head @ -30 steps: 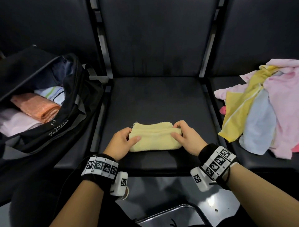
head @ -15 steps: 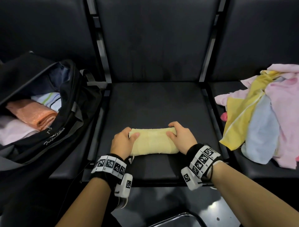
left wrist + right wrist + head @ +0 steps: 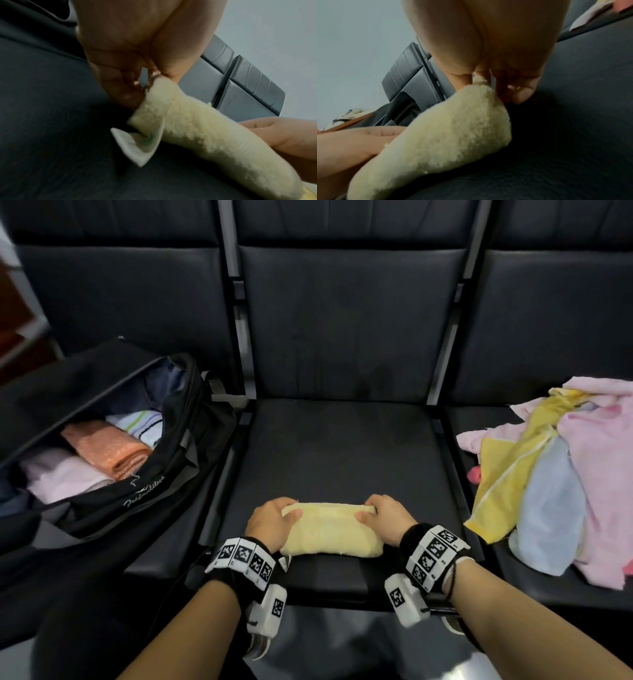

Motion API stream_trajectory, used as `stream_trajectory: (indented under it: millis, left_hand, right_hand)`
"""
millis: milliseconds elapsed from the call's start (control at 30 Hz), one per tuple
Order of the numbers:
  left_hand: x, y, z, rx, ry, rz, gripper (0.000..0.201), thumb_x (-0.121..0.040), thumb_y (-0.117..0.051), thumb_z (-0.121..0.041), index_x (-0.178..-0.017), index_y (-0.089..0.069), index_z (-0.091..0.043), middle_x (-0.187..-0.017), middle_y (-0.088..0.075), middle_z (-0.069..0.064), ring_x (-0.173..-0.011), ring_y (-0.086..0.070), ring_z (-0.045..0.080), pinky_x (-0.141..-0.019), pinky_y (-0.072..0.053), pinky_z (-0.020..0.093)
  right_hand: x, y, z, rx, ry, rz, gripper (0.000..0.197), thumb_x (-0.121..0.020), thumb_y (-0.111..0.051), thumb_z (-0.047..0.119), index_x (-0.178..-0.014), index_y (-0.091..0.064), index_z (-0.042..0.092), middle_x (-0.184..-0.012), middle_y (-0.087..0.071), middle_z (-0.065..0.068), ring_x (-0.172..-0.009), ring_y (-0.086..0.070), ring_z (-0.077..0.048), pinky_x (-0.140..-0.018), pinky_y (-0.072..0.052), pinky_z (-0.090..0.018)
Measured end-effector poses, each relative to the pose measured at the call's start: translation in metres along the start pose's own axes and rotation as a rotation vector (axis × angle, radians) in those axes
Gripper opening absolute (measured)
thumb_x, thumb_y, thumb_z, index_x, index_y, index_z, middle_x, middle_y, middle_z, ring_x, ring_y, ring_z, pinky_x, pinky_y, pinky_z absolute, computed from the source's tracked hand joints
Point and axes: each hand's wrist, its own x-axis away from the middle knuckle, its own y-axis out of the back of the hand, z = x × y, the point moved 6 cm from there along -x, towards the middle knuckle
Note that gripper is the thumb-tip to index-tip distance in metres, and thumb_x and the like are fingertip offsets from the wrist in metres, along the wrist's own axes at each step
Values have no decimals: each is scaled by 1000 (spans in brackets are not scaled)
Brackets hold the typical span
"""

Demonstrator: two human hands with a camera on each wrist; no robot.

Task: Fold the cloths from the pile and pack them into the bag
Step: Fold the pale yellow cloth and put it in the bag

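Right now the yellow cloth (image 3: pixel 330 530) lies folded small on the middle seat (image 3: pixel 342 446), near its front edge. The left hand (image 3: pixel 270 525) pinches the cloth's left end, with the thumb on top and the fingers curled round the far side. The right hand (image 3: pixel 385 517) pinches the right end the same way. I think both hands hold the ends so the fold stays flat and does not pop open. A small white tag (image 3: pixel 137 146) sticks out from the left end of the cloth. The bag (image 3: pixel 137 474) sits open to the left of the middle seat, with an orange cloth (image 3: pixel 109 450) and other folded cloths inside. It looks like it has room near the top for one more. The pile (image 3: pixel 555 484) of loose cloths waits to the right of the middle seat. The way from the cloth to the bag looks open, with only the seat's side edge to lift over.
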Motion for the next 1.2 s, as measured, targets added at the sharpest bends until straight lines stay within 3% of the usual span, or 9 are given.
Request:
stream_trajectory:
  millis: [200, 300, 433, 567, 733, 833, 933, 1100, 1200]
  left_hand:
    - [22, 3, 0, -22, -30, 59, 39, -93, -63, -31, -132, -62, -27, -134, -59, 1, -127, -53, 21, -108, -41, 31]
    - [34, 16, -19, -60, -150, 73, 69, -80, -67, -29, -146, -45, -28, -142, -44, 0, -136, -39, 22, -115, -33, 32]
    - [51, 31, -55, -8, -361, 173, 109, -54, -77, -52, -151, -31, -35, -153, -34, -12, -143, -28, 10, -118, -31, 37]
    - [55, 42, -59, 211, -392, 304, 73, -61, -91, -30, -121, -52, -44, -112, -66, -18, -105, -63, 0, -84, -50, 15]
    - [58, 60, -42, 402, -385, 325, 34, -71, -85, -14, -91, -63, -30, -76, -67, -22, -75, -63, -6, -67, -48, 12]
    - [54, 91, -26, 520, -370, 252, 26, -76, -83, -9, -91, -67, -23, -81, -70, -13, -81, -66, 2, -74, -53, 21]
    - [49, 135, -6, 666, -364, 119, 30, -79, -79, -2, -96, -68, -23, -86, -75, -9, -85, -69, 4, -77, -55, 24]
    - [42, 205, 34, 949, -299, -84, 41, -82, -79, -8, -119, -65, -19, -106, -77, -1, -99, -72, 13, -80, -57, 25]
    - [36, 233, 59, 996, -264, -141, 32, -88, -71, -6, -117, -66, -19, -110, -76, 1, -102, -72, 16, -82, -58, 28]
  right_hand:
    - [33, 25, 27, -102, 168, -63, 13, -90, -65, 32, -95, -55, 26, -93, -62, 7, -85, -57, -11, -70, -43, -27]
    - [56, 44, 65, -97, 344, -101, 15, -84, -71, 28, -86, -56, 29, -83, -63, 9, -77, -57, -9, -69, -46, -28]
    - [82, 55, 128, 83, 597, -78, 21, -82, -74, 23, -88, -56, 30, -90, -61, 12, -84, -57, -6, -78, -47, -29]
    - [96, 51, 177, 218, 733, -29, 19, -83, -74, 19, -95, -61, 22, -99, -58, 12, -95, -56, -10, -88, -47, -34]
    - [103, 38, 225, 289, 840, 19, 18, -83, -75, 18, -98, -66, 19, -101, -61, 7, -94, -58, -12, -86, -48, -36]
    - [97, 35, 257, 189, 923, -39, 27, -79, -77, 17, -103, -67, 23, -101, -61, 13, -94, -57, -1, -85, -47, -22]
    - [71, 37, 281, -77, 828, -148, 55, -77, -81, 25, -126, -57, 31, -116, -61, 15, -110, -56, 3, -92, -46, -15]
    - [23, -15, 321, -233, 626, 245, 68, -78, -83, 30, -136, -49, 24, -124, -65, 8, -113, -62, -5, -99, -52, -35]
    - [12, -51, 354, -264, 675, 329, 58, -79, -83, 23, -131, -57, 22, -118, -70, 11, -108, -66, -3, -89, -53, -23]
